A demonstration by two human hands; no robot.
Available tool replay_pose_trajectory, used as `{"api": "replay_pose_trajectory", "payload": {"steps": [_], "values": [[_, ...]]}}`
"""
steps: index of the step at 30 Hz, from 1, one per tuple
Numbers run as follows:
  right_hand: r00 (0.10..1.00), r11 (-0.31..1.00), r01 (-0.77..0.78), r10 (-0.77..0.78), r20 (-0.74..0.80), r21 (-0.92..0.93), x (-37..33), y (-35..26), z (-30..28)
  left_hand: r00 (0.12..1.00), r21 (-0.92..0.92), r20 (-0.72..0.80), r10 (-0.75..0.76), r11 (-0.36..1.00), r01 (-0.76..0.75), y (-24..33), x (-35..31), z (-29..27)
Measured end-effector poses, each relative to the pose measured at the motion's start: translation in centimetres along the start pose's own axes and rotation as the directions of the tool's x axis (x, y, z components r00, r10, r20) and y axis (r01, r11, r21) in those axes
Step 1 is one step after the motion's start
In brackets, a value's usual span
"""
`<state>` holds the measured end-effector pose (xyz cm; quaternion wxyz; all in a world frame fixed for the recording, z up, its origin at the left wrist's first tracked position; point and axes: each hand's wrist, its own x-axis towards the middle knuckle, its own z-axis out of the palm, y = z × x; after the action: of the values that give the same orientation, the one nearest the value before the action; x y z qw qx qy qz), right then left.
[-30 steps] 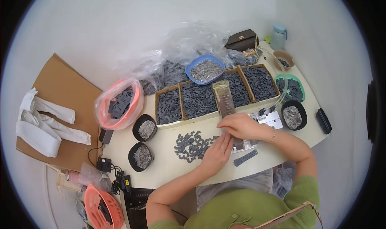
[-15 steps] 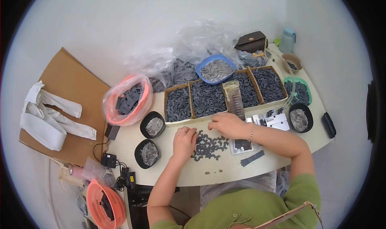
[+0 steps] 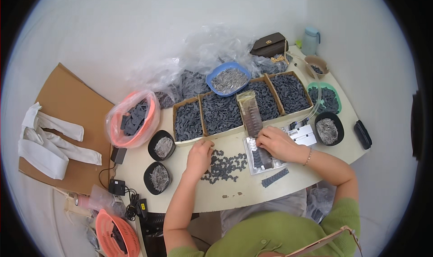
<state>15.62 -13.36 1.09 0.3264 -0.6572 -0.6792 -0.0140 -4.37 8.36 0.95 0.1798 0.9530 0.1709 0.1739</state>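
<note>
A loose spread of small dark grey pieces (image 3: 224, 167) lies on the table in front of me. At its left edge my left hand (image 3: 198, 158) rests with the fingers curled together; whatever they pinch is too small to make out. My right hand (image 3: 278, 144) is over a clear flat holder (image 3: 253, 166) with dark pieces lined up in it. Its fingertips are closed down at the holder, and what they grip is hidden. A long strip with rows of dark parts (image 3: 249, 115) reaches from the holder toward the boxes. Beside the holder lies a flat grey strip (image 3: 275, 178).
Behind the hands stands a divided cardboard box (image 3: 224, 131) full of dark pieces. Black bowls (image 3: 158, 178) of metal pins stand left, another black bowl (image 3: 341, 130) right. A blue basin (image 3: 210, 82) sits on top. A white device (image 3: 303, 135) is beside my right hand.
My right hand has moved right, from above the loose pieces to the clear holder. My left hand stays by the pile, its fingers still curled. The whole view has shifted slightly.
</note>
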Motion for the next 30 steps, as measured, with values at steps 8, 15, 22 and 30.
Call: {"api": "replay_pose_trajectory", "payload": {"steps": [8,15,22,30], "values": [[0.999,0.986,-0.017,0.023,0.032,-0.164,0.1,0.1,0.7,0.988,-0.189,0.072,0.134,0.975,-0.118,1.7,-2.6,-1.0],[0.978,0.925,0.207,-0.188,0.089,-0.319,-1.1,-2.0,1.6,0.980,-0.111,-0.011,0.200,0.973,-0.200,2.1,-2.1,0.9],[0.992,0.979,0.096,-0.080,0.095,-0.181,-2.1,-2.0,0.4,0.937,-0.126,-0.172,0.303,0.937,-0.326,6.7,0.7,4.8],[0.955,0.956,-0.261,0.236,-0.180,-0.131,-3.7,1.4,-8.1,0.876,0.038,-0.164,0.453,0.890,-0.454,7.4,0.6,7.0]]}}
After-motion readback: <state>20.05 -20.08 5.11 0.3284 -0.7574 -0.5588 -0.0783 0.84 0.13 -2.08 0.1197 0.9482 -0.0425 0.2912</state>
